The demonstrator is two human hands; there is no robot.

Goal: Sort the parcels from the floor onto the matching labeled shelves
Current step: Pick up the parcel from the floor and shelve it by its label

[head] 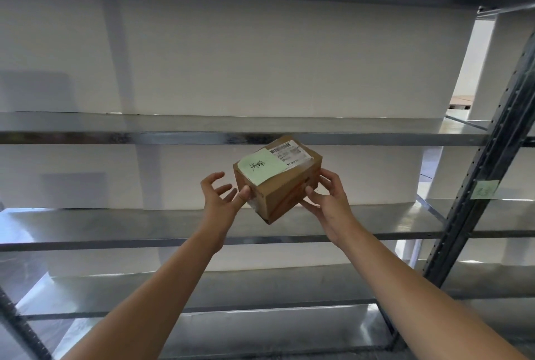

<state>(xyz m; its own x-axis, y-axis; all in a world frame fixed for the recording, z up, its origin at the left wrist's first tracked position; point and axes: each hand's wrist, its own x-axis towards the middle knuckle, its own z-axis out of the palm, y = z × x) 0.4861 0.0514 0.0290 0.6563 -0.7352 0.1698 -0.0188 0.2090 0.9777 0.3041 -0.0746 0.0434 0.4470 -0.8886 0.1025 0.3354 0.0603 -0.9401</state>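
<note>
A small brown cardboard parcel (pixel 278 178) hangs in the air in front of a grey metal rack, tilted, with a pale green handwritten note and a white barcode label on its top. My right hand (pixel 328 200) grips its right side, thumb on the front face and fingers round the far edge. My left hand (pixel 221 196) is at its left side, thumb touching the front corner, the fingers spread and off the box. The parcel sits between the middle shelf (pixel 115 137) and the shelf below (pixel 101 226).
The rack has several bare grey shelves in front of a white wall. A dark perforated upright (pixel 474 185) stands at the right and carries a small green label (pixel 486 189). Another upright crosses the lower left corner.
</note>
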